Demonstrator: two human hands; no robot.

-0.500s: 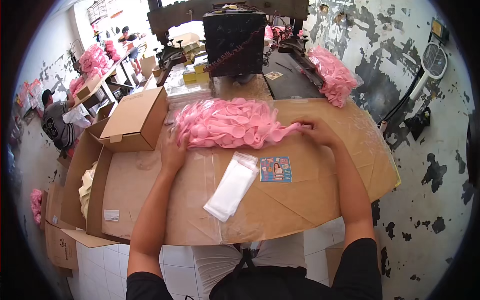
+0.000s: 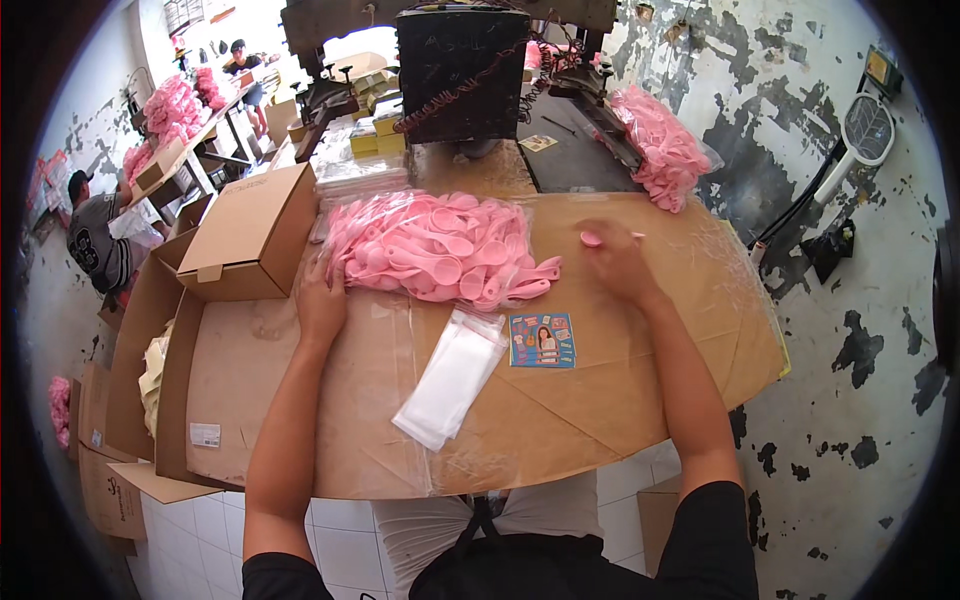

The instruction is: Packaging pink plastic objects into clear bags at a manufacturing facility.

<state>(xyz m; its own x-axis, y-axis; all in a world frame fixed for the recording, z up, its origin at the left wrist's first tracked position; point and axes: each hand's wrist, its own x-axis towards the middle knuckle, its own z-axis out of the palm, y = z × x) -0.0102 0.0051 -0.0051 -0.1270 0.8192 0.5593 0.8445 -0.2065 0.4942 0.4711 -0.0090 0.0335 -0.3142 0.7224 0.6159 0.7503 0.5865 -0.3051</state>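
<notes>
A clear plastic bag of pink spoons [image 2: 435, 245] lies at the middle of the cardboard-covered table. At the bag's left end, my left hand [image 2: 320, 300] grips its edge, with the fingertips partly hidden. My right hand [image 2: 620, 265] is to the right of the bag, apart from it, closed on a pink spoon [image 2: 592, 239]; the spoon's bowl shows left of the fingers and a bit of handle on the right. Several loose spoons poke out of the bag's right end. Nearer me lie a stack of clear plastic sleeves [image 2: 452, 378] and small printed cards [image 2: 542, 341].
A closed brown box [image 2: 250, 230] sits on an open carton [image 2: 175, 390] at the left. Behind the bag stands a machine with a black housing [image 2: 462, 80]. Another bag of pink pieces [image 2: 662, 150] lies at the far right. Two people work in the left background.
My right hand has come away from the bag's right end with a spoon in it. The bag's right end has sagged toward me. My left hand stays at the bag.
</notes>
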